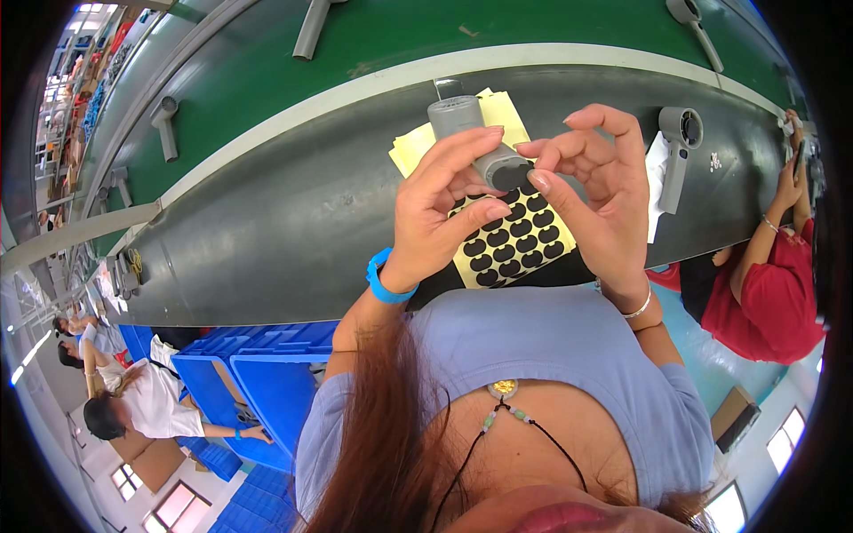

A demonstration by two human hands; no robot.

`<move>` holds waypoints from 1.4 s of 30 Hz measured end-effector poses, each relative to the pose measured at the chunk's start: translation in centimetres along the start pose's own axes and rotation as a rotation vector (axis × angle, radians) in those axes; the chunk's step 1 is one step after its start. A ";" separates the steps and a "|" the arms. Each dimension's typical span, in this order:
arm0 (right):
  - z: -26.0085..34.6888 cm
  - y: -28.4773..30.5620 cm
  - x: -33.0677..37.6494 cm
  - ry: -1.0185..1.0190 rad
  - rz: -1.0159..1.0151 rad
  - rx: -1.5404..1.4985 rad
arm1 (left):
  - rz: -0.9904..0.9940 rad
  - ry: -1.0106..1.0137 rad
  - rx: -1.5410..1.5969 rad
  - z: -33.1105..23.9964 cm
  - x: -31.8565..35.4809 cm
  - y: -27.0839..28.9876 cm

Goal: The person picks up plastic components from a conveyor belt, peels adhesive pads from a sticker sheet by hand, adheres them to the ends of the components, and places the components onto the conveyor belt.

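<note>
My left hand is wrapped round a grey handheld fan, whose handle end tilts toward my right hand. A round black sticker covers that end face. My right hand pinches at the sticker's right edge with thumb and index finger, the other fingers curled loosely. Whether the sticker is fully flat on the fan I cannot tell. Just below my hands lies a yellow backing sheet with rows of black stickers. More yellow paper sticks out behind the fan.
Another grey handheld fan lies to the right on white paper. Beyond a pale rail, a green conveyor belt carries several grey fans. A person in red works at the right; blue crates stand at lower left.
</note>
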State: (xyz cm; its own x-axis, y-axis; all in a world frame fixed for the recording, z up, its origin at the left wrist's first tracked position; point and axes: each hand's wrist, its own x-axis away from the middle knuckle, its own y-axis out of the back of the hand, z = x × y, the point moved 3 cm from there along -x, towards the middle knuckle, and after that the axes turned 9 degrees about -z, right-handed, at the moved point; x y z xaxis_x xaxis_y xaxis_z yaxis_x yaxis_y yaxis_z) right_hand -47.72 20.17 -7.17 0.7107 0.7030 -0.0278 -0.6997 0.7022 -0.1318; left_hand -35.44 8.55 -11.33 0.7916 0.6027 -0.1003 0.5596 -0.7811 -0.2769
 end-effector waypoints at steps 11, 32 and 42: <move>0.0 0.4 -0.3 -0.010 -0.016 0.036 | -0.024 -0.031 -0.021 0.5 -0.3 -0.5; -0.7 1.5 -0.6 -0.025 -0.024 0.054 | -0.024 -0.024 -0.027 1.6 -0.7 -1.2; -0.7 1.6 -0.6 -0.027 -0.034 0.071 | -0.030 -0.024 -0.025 1.8 -0.7 -1.5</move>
State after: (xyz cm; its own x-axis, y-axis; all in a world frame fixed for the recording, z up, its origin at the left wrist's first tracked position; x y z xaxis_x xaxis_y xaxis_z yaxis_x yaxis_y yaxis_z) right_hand -49.22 20.84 -8.08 0.7325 0.6808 0.0022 -0.6794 0.7312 -0.0613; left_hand -37.26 9.54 -12.56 0.7686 0.6292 -0.1156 0.5890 -0.7665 -0.2560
